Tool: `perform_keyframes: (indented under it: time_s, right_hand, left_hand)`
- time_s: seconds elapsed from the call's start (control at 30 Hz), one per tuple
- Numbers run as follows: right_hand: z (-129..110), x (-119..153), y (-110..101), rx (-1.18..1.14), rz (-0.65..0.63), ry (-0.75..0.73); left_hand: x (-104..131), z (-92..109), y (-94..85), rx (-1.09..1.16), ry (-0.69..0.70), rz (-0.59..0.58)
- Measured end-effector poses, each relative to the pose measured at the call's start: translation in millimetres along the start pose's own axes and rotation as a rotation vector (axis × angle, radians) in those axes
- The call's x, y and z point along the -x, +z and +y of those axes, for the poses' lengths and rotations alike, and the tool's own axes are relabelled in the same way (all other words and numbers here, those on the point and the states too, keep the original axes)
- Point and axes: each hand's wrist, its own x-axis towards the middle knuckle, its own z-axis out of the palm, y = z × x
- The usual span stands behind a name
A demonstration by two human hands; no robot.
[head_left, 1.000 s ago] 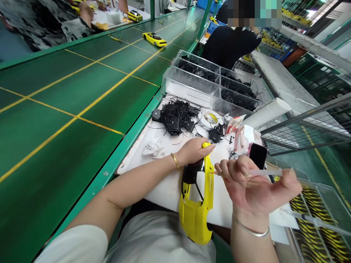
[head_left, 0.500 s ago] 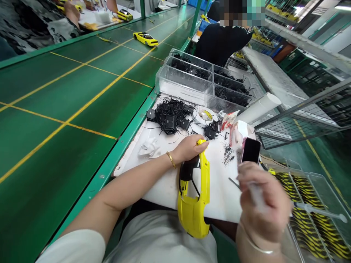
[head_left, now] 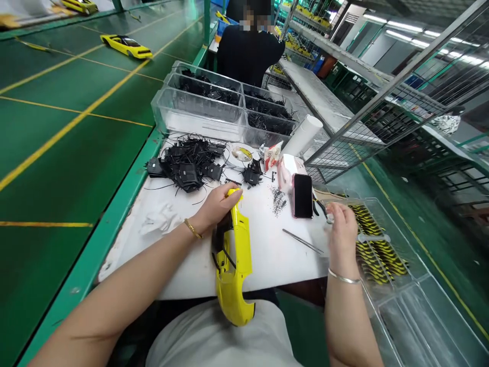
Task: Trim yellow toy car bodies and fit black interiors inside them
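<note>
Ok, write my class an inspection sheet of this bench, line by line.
Surface: white table, black specks scattered on it.
Job's things: yellow car body, held.
Clutter: crumpled tissue, phone, slim metal tool.
Hands: left hand grips the body's far end; right hand near yellow-and-black parts, its hold unclear.
Cables: thin black strands, perhaps wires, among heaped black parts.
Surroundings: green belt carrying a yellow toy car; a person in black ahead.

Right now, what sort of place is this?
Probably a model-car factory: the left hand holds a yellow car shell, black parts are piled on the table, and another yellow car sits on a green belt.
</note>
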Motion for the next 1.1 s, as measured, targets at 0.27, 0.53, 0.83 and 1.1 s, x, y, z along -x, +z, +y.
perform_keyframes:
  time_s: [0.27, 0.53, 0.83, 1.1]
  right_hand:
    - [1.4, 74.7, -36.0, 1.078, -0.38, -0.671]
    - [9.5, 64.3, -15.1, 0.576, -0.455, -0.497]
    - [35.5, 52.7, 53.2, -0.27, -0.336, 0.158]
    - [39.2, 63.3, 51.9, -0.266, -0.311, 0.249]
  left_hand:
    - [0.3, 1.8, -0.1, -0.012, -0.019, 0.003]
    - [2.7, 5.2, 2.4, 0.048, 0.021, -0.014]
    - [-0.5, 1.5, -1.5, 0.005, 0.014, -0.038]
    - [-0.6, 4.1, -2.4, 0.012, -0.008, -0.055]
